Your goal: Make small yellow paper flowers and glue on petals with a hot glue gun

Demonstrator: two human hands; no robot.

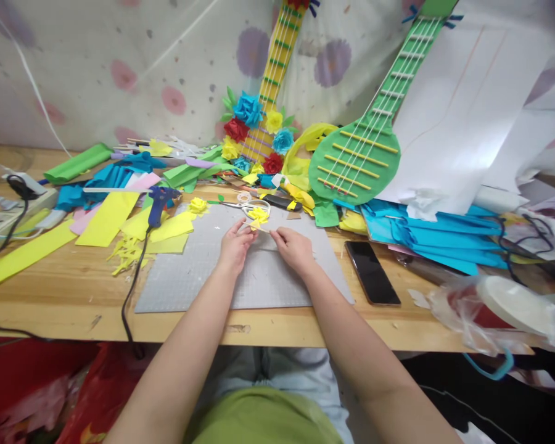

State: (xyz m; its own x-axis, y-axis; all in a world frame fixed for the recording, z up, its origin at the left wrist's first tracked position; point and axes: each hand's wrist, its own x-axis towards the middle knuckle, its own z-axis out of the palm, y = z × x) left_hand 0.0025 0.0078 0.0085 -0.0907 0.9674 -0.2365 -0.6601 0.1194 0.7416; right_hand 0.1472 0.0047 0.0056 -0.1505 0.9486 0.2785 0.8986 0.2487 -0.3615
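Green shirt [263, 419] nearest on my head feed, I find the left grip [235, 251] nearly closed at a yellow paper flower's [259, 214] base, above the grey mat [185, 277]. Right grip [295, 250] pinches a thin yellow strip [262, 229] beneath, presumably steadying both.

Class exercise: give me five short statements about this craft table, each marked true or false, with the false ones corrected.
1. A ruffled yellow paper flower is close to the left hand. True.
2. The black rectangular smartphone lies to the left of the flat grey cutting mat. False: the smartphone lies to its right.
3. The blue plastic glue gun lies further left than both hands. True.
4. Red, blue and yellow paper flowers cluster around the green stringed-instrument model. False: they cluster around the yellow stringed-instrument model.
5. The right hand is above the grey mat. True.
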